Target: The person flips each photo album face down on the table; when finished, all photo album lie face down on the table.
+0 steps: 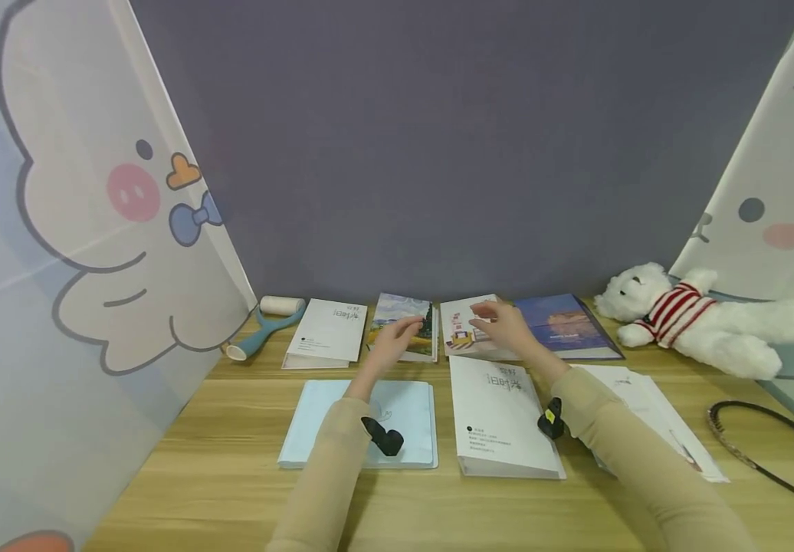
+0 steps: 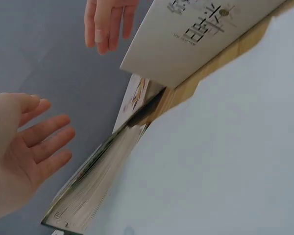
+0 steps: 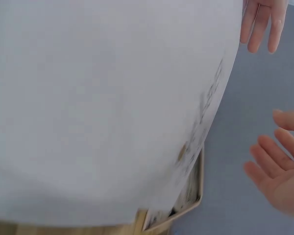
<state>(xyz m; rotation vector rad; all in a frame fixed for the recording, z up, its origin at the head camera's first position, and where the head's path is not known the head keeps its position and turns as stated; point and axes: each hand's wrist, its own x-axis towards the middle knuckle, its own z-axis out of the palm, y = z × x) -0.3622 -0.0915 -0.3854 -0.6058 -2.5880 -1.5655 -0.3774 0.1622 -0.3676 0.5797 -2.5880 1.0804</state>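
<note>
My left hand [image 1: 392, 345] hovers over a book with a painted landscape cover [image 1: 419, 310], its fingers relaxed and holding nothing. Below that wrist lies a light blue book [image 1: 321, 422]. My right hand [image 1: 503, 328] hangs above a book with a red and yellow picture cover [image 1: 459, 322], also holding nothing. In front of it rests a thick white book with grey lettering [image 1: 503, 429]. The left wrist view shows the left hand [image 2: 24, 152] with fingers loosely extended and apart from the books. In the right wrist view, the right hand [image 3: 279, 166] has gently bent fingers.
A white book [image 1: 328, 330], a blue-covered book [image 1: 562, 326] and a white plush bear [image 1: 693, 314] line the back. A teal-handled lint roller [image 1: 266, 330] lies at the left. White booklets [image 1: 666, 422] and a dark headband [image 1: 776, 414] are on the right.
</note>
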